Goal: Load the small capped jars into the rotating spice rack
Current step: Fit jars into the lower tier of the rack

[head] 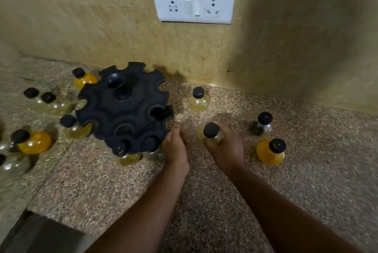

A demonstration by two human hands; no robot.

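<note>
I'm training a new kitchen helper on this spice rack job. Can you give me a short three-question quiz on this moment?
1. True or false: the right hand grips a black-capped jar.
2. What does the left hand touch: A) the wall socket, B) the black rack, C) the orange jar at far right?
3. Fill in: the loose jars stand on the speckled ____.

Key: 1 true; 2 B; 3 counter.

Rack (122,109) showing black; jar caps (211,130) black; worktop (225,191) showing speckled brown granite; socket plate (193,4) appearing white.
</note>
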